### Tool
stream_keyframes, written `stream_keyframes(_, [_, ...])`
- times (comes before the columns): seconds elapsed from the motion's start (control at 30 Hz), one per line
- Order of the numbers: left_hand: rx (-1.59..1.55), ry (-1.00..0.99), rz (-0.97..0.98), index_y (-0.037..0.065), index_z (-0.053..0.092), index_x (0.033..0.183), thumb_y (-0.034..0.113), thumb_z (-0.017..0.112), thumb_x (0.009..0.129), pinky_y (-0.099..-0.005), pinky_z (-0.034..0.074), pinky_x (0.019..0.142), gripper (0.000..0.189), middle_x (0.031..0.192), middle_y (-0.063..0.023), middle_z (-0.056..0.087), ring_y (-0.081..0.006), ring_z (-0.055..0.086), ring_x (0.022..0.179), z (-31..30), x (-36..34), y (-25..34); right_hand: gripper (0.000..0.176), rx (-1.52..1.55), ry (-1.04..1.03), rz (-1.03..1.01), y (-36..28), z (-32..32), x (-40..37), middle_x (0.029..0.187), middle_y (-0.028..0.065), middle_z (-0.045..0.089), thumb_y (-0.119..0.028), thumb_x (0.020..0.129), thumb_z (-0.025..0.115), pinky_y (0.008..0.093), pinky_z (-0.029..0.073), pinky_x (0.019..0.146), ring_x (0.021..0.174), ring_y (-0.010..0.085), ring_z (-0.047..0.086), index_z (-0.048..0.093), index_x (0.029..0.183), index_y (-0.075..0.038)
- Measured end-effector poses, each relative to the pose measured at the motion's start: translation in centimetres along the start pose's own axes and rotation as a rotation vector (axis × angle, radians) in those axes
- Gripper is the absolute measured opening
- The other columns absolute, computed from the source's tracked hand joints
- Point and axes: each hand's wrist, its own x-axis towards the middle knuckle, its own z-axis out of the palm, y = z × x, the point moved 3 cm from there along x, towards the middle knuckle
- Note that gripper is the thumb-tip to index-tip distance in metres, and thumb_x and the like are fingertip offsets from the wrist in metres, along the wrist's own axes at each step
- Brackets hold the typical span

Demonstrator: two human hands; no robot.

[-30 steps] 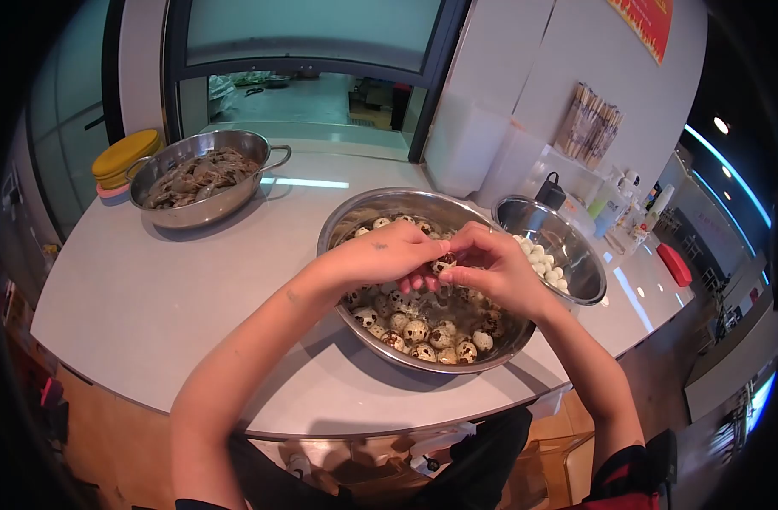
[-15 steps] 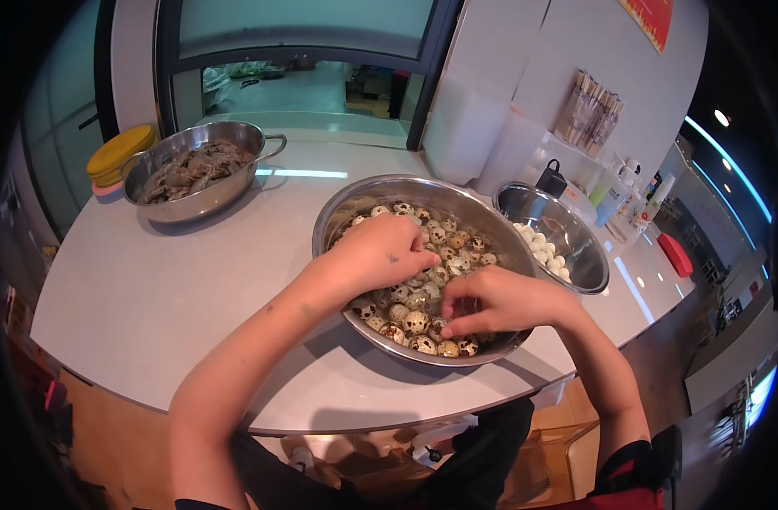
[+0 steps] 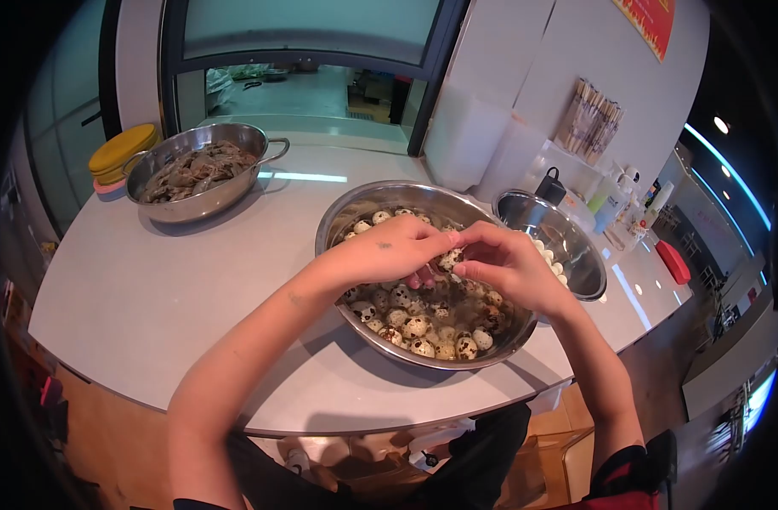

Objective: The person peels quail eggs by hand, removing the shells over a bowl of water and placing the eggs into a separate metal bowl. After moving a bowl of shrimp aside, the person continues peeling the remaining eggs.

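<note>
Above the large steel bowl [image 3: 345,212], my left hand [image 3: 397,246] and my right hand [image 3: 516,265] meet at a speckled quail egg [image 3: 450,259]. My right hand pinches it between thumb and fingers. The left thumb and fingers close on its other side, partly hiding it. Below them, the bowl holds many more speckled quail eggs [image 3: 418,327] in water. Behind my right hand stands a smaller steel bowl [image 3: 576,234] with peeled white eggs [image 3: 560,270], partly covered by that hand.
A two-handled steel pan [image 3: 198,206] of raw shrimp [image 3: 198,170] sits at the back left, beside a yellow round object [image 3: 125,153]. Bundled chopsticks [image 3: 588,121], a black object [image 3: 550,185], bottles [image 3: 611,202] and a red case [image 3: 673,262] line the right side.
Both hands have risen from among the eggs in the bowl. My right hand has moved up to meet my left, and a quail egg is now between them.
</note>
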Motion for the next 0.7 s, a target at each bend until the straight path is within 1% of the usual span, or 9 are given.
stream_keyframes(0.03, [-0.167, -0.089, 0.006, -0.001, 0.061, 0.094, 0.028, 0.051, 0.088, -0.0211, 0.047, 0.058, 0.031, 0.077, -0.0035, 0.059, -0.0095, 0.057, 0.067, 0.2, -0.1, 0.1, 0.028, 0.000, 0.001, -0.001, 0.1, 0.1, 0.0, 0.086, 0.0046, 0.058, -0.005, 0.080, 0.061, 0.0255, 0.047, 0.069, 0.077, 0.0102, 0.057, 0.054, 0.107, -0.001])
stream_keyframes(0.07, [-0.165, -0.090, 0.006, -0.001, 0.061, 0.094, 0.028, 0.051, 0.088, -0.0211, 0.047, 0.058, 0.031, 0.077, -0.0035, 0.059, -0.0095, 0.057, 0.067, 0.1, -0.1, 0.1, 0.030, 0.061, 0.052, -0.036, 0.1, 0.1, 0.1, 0.086, 0.0039, 0.057, -0.005, 0.080, 0.061, 0.0249, 0.047, 0.071, 0.077, 0.0105, 0.056, 0.053, 0.109, 0.000])
stream_keyframes(0.13, [-0.215, 0.011, 0.056, -0.004, 0.060, 0.092, 0.026, 0.053, 0.087, -0.0203, 0.047, 0.058, 0.031, 0.077, -0.0051, 0.060, -0.0090, 0.057, 0.067, -0.4, -0.1, 0.3, 0.032, 0.124, 0.103, -0.072, -0.1, 0.5, 0.2, 0.085, 0.0033, 0.056, -0.004, 0.080, 0.060, 0.0243, 0.047, 0.073, 0.077, 0.0109, 0.056, 0.052, 0.110, 0.000])
stream_keyframes(0.23, [-0.168, 0.023, 0.025, -0.004, 0.060, 0.092, 0.026, 0.055, 0.086, -0.0196, 0.047, 0.058, 0.031, 0.077, -0.0061, 0.060, -0.0085, 0.057, 0.066, -0.6, -0.3, 0.8, 0.030, 0.079, 0.180, -0.162, -0.9, 0.8, 0.0, 0.086, 0.0041, 0.056, -0.003, 0.078, 0.062, 0.0235, 0.048, 0.074, 0.077, 0.0113, 0.057, 0.055, 0.107, 0.001])
stream_keyframes(0.3, [-0.202, 0.024, 0.028, -0.004, 0.060, 0.094, 0.025, 0.056, 0.086, -0.0197, 0.047, 0.058, 0.031, 0.075, -0.0065, 0.060, -0.0086, 0.056, 0.065, -0.6, -0.3, 0.9, 0.026, -0.102, 0.222, -0.181, -1.1, 0.5, 0.0, 0.090, 0.0052, 0.054, -0.002, 0.077, 0.063, 0.0229, 0.049, 0.074, 0.080, 0.0116, 0.057, 0.058, 0.101, 0.002])
stream_keyframes(0.37, [-0.235, 0.027, 0.032, -0.005, 0.060, 0.095, 0.025, 0.056, 0.085, -0.0199, 0.047, 0.058, 0.031, 0.074, -0.0069, 0.061, -0.0088, 0.056, 0.064, -0.7, -0.4, 1.0, 0.024, -0.154, 0.238, -0.216, -1.2, 0.0, -0.1, 0.090, 0.0057, 0.054, -0.002, 0.076, 0.063, 0.0227, 0.049, 0.075, 0.081, 0.0116, 0.057, 0.059, 0.099, 0.002])
stream_keyframes(0.43, [-0.372, -0.011, 0.071, -0.002, 0.061, 0.090, 0.023, 0.056, 0.086, -0.0178, 0.045, 0.059, 0.027, 0.076, -0.0056, 0.060, -0.0069, 0.054, 0.066, -0.6, -0.4, 1.2, 0.021, -0.208, 0.256, -0.249, -1.5, -0.1, -0.1, 0.091, 0.0061, 0.054, -0.001, 0.076, 0.063, 0.0226, 0.049, 0.075, 0.083, 0.0116, 0.057, 0.060, 0.097, 0.002])
stream_keyframes(0.6, [-0.308, -0.040, 0.169, -0.002, 0.060, 0.094, 0.020, 0.055, 0.086, -0.0178, 0.044, 0.061, 0.024, 0.077, -0.0040, 0.060, -0.0067, 0.053, 0.068, -0.6, -0.5, 1.5, 0.018, 0.166, 0.334, -0.171, -1.2, -0.2, -0.3, 0.093, 0.0065, 0.055, -0.001, 0.077, 0.062, 0.0245, 0.048, 0.079, 0.089, 0.0126, 0.057, 0.059, 0.094, 0.003])
stream_keyframes(0.7, [-0.375, -0.036, 0.171, -0.003, 0.060, 0.098, 0.016, 0.056, 0.085, -0.0188, 0.044, 0.062, 0.024, 0.079, -0.0041, 0.060, -0.0069, 0.052, 0.068, -0.4, -0.6, 1.6, 0.014, 0.202, 0.338, -0.224, -0.8, -0.5, -0.5, 0.096, 0.0075, 0.057, 0.000, 0.079, 0.060, 0.0256, 0.047, 0.081, 0.090, 0.0131, 0.056, 0.059, 0.092, 0.004])
